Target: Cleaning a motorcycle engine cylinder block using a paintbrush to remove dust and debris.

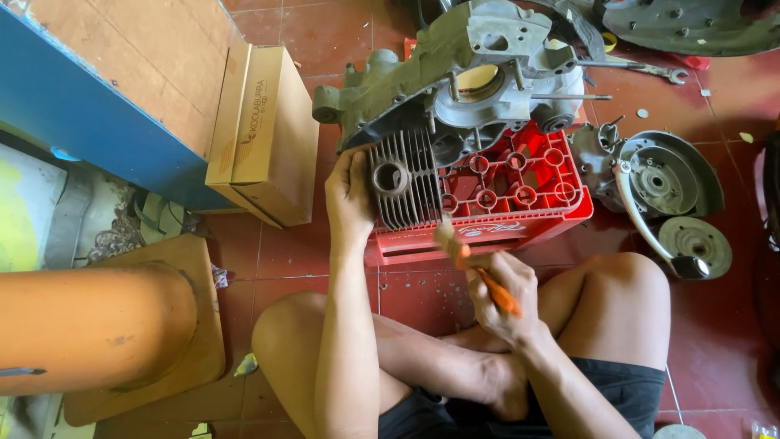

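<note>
The left hand [349,195] is closed around the left side of a finned grey cylinder [402,185], which sits on the near edge of a red plastic crate [520,195]; its round bore faces up toward the camera and its fins run away from the person. The right hand [500,294] grips an orange-handled brush [471,264], its long axis slanting up-left, bristles just below the cylinder. A grey engine casing [455,65] lies beyond both hands. Left of the left hand stands a long tan cardboard box [264,130] with dark print along its side.
</note>
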